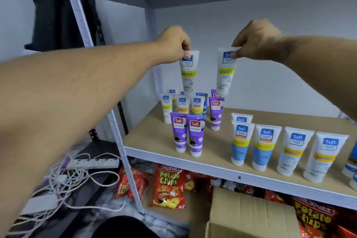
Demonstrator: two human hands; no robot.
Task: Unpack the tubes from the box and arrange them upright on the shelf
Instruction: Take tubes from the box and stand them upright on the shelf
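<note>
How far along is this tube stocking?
Many tubes already stand upright on the shelf. Each hand holds one more: left hand pinches a white tube, right hand another. What remains in the cardboard box isn't visible.

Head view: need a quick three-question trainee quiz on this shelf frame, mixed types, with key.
1. True or false: each hand pinches a white tube by its top end, above the shelf.
2. Which tubes stand nearest the shelf's front edge on the left? A) purple tubes B) red tubes C) green tubes
3. Fill in: the bags under the shelf read "Potato ____".

Key:
1. True: left hand holds the left white tube, right hand holds the right white tube.
2. A, the purple tubes.
3. Chips, on the chip bags.
</note>
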